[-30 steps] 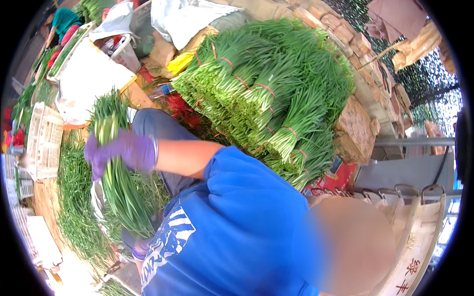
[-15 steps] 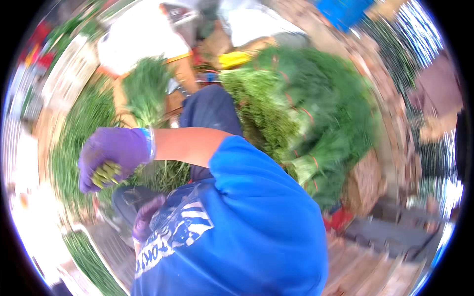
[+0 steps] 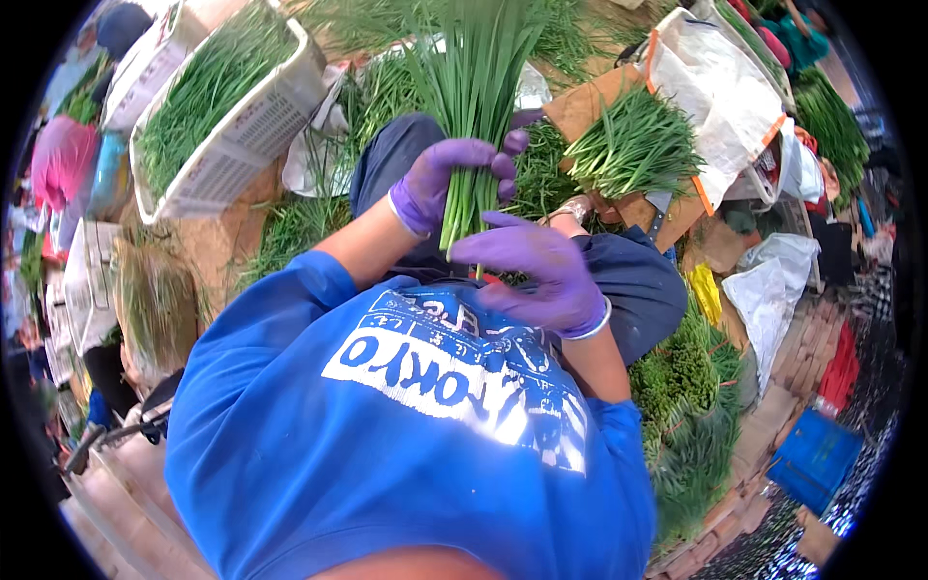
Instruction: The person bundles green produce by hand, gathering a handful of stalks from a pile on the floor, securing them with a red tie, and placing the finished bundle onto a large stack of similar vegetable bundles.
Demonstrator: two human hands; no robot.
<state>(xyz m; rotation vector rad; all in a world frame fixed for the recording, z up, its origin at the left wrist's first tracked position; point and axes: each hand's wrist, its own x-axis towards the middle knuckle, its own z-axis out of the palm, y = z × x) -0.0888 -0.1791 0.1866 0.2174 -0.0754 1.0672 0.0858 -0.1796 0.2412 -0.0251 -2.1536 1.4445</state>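
Bunching looks partway done: your left hand (image 3: pixel 452 184), in a purple glove, is closed around the stalks of a bundle of green chives (image 3: pixel 474 106) held upright over your lap, while your right hand (image 3: pixel 541 271) sits just below, fingers curled against the cut ends. Several loose chives lie on the cardboard sheet (image 3: pixel 590 106) ahead and a white crate (image 3: pixel 246 135) on your left holds more, so plenty seems left. You show no tie around the bundle, as far as I can tell.
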